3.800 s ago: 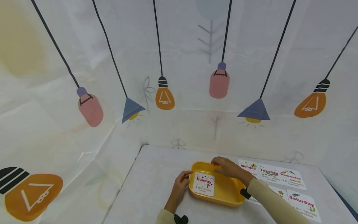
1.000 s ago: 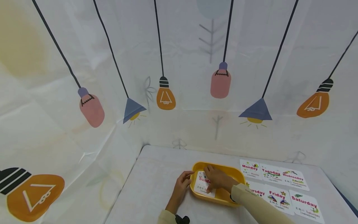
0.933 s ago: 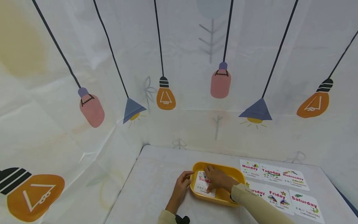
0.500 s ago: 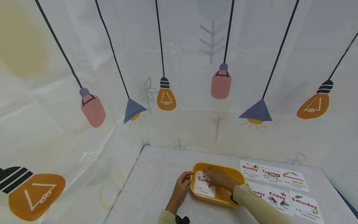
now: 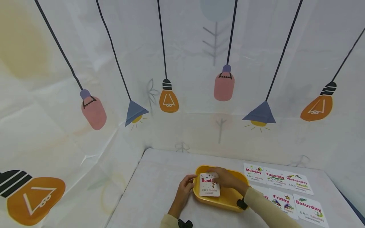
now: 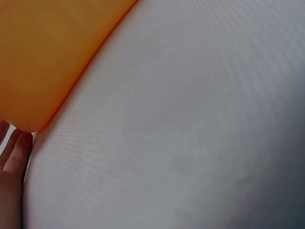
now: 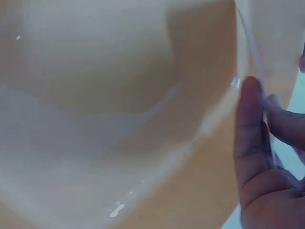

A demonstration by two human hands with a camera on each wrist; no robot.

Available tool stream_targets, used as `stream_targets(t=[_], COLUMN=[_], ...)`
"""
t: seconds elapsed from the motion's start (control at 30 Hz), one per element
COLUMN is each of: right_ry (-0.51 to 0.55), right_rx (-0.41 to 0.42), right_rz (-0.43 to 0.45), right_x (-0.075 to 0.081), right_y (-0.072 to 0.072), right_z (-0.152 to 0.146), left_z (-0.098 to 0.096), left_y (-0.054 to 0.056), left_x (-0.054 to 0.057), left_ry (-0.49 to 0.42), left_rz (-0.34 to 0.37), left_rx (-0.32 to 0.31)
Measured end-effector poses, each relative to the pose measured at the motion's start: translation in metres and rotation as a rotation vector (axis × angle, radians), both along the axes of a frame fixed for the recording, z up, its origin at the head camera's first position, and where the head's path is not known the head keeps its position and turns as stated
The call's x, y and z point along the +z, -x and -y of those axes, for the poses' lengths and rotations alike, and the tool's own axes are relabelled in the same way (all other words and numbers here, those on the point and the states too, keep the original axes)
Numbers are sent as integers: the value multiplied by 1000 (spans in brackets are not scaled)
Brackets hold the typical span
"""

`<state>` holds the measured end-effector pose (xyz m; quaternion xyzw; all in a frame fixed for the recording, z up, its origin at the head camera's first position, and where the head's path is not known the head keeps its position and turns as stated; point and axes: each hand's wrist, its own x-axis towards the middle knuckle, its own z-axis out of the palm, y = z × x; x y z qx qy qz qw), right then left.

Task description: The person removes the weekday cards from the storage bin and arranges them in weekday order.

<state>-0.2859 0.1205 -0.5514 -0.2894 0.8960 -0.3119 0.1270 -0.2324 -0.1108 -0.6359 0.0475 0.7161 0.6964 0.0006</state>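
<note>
In the head view, a white card printed "Sunday" (image 5: 207,190) is tilted up over the left part of a yellow tray (image 5: 232,200). My right hand (image 5: 225,178) pinches it at its upper right between thumb and fingers. Seen from the right wrist, the card (image 7: 252,40) appears as a thin edge between the thumb and fingertips of that hand (image 7: 267,162). My left hand (image 5: 183,190) rests its fingertips against the tray's left end. The left wrist view shows those fingers (image 6: 18,155) touching the tray's outer wall (image 6: 52,52).
Right of the tray, weekday cards lie on the white table (image 5: 156,177) in two rows. Monday (image 5: 254,174), Tuesday (image 5: 274,178) and Wednesday (image 5: 297,183) are at the back; Friday (image 5: 281,202) and Saturday (image 5: 309,210) lie nearer, beside a partly covered card. A lamp-printed cloth wall (image 5: 194,133) stands behind.
Earlier the Sunday card lay in the tray and my right hand was above the tray's back edge. That hand reached onto the card, and the card is now pinched and raised. The left hand stayed put.
</note>
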Motion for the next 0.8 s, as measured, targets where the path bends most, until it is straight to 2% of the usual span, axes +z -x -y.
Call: stream_targets(t=[0.17, 0.3, 0.47, 0.67, 0.8], right_ry=[106, 151, 177, 198, 210], right_rx=[-23, -45, -89, -150, -197], right_rz=[4, 24, 34, 33, 65], right_x=[2, 5, 8, 19, 26], right_y=[1, -2, -9, -15, -20], right_z=[-9, -19, -37, -60, -74], left_z=[0, -1, -1, 1, 1], left_y=[0, 1, 1, 1, -1], left_x=[1, 1, 1, 2, 1], left_ry=[14, 27, 27, 18, 9], left_rz=[-10, -11, -10, 0, 10], left_rx=[0, 3, 1, 5, -3])
